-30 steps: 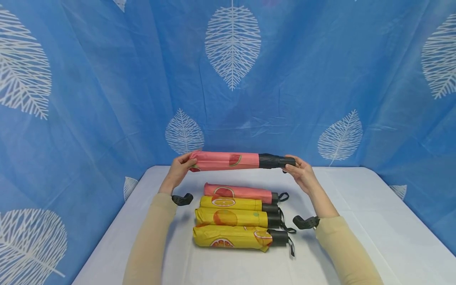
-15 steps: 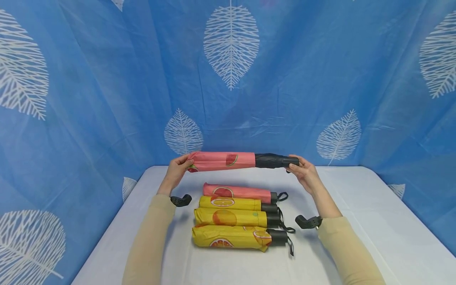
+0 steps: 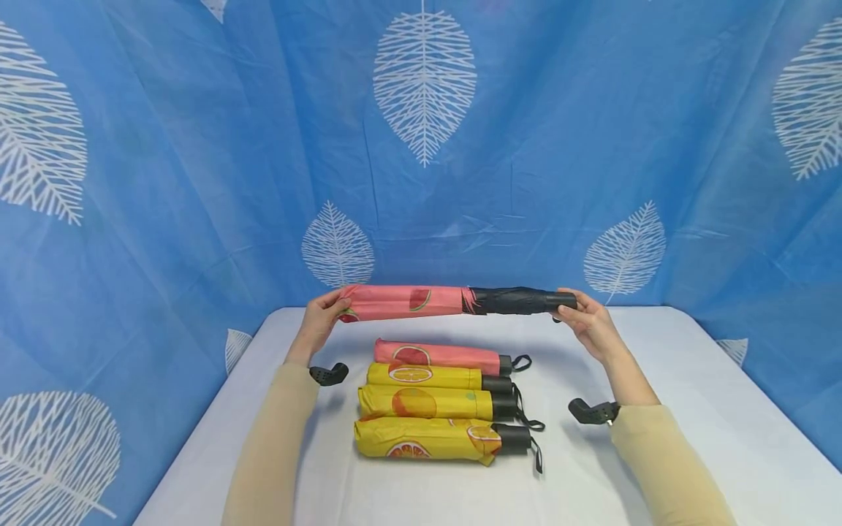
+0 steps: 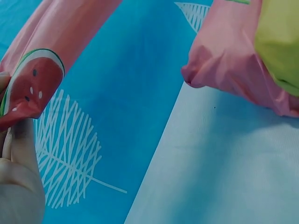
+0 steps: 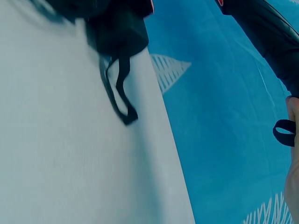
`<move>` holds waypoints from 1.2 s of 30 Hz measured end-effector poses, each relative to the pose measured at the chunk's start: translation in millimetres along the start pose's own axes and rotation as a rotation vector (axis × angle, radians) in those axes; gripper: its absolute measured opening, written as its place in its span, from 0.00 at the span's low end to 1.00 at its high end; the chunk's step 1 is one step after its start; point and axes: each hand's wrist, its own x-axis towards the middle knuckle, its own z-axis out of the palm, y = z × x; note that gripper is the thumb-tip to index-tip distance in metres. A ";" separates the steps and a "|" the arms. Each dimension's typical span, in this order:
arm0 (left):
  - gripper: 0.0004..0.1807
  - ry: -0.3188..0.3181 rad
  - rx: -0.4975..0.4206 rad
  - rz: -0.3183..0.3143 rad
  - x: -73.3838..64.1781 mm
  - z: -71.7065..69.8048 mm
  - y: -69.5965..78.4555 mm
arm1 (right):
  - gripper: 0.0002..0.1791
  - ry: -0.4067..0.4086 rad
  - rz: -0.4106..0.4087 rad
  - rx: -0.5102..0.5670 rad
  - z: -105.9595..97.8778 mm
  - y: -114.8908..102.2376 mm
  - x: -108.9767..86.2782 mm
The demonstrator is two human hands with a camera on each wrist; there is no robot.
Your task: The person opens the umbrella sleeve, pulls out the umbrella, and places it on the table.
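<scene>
Held level above the table is a folded umbrella, its black part (image 3: 513, 300) sticking out of a pink, watermelon-print cover (image 3: 388, 301). My left hand (image 3: 319, 321) pinches the cover's far left end; in the left wrist view the fingers crumple the fabric beside a printed watermelon slice (image 4: 39, 84). My right hand (image 3: 592, 325) grips the black handle (image 3: 563, 302) at the other end. A small strap loop (image 5: 284, 132) hangs by that hand in the right wrist view. Ruffled pink and black fabric shows at the cover's mouth.
Below lie a pink covered umbrella (image 3: 441, 356) and several yellow fruit-print ones (image 3: 427, 438), side by side with black handles and strap loops to the right. They rest on a white-covered table (image 3: 691, 438). A blue leaf-print curtain (image 3: 526, 146) surrounds it.
My right hand has moved right with the handle, and more of the black umbrella shows outside the cover. My left hand, still pinching the cover, has shifted slightly left.
</scene>
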 end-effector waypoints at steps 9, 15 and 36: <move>0.27 0.036 0.012 -0.038 -0.4 -4.1 -5.8 | 0.19 0.009 0.018 -0.022 -22.4 -5.1 -10.2; 0.27 0.048 0.037 -0.067 -0.8 -8.4 -10.2 | 0.19 0.035 0.028 -0.038 -35.1 -4.4 -15.1; 0.26 0.072 0.106 -0.198 -6.9 -18.3 -35.0 | 0.25 0.090 0.196 -0.215 -70.7 7.0 -28.3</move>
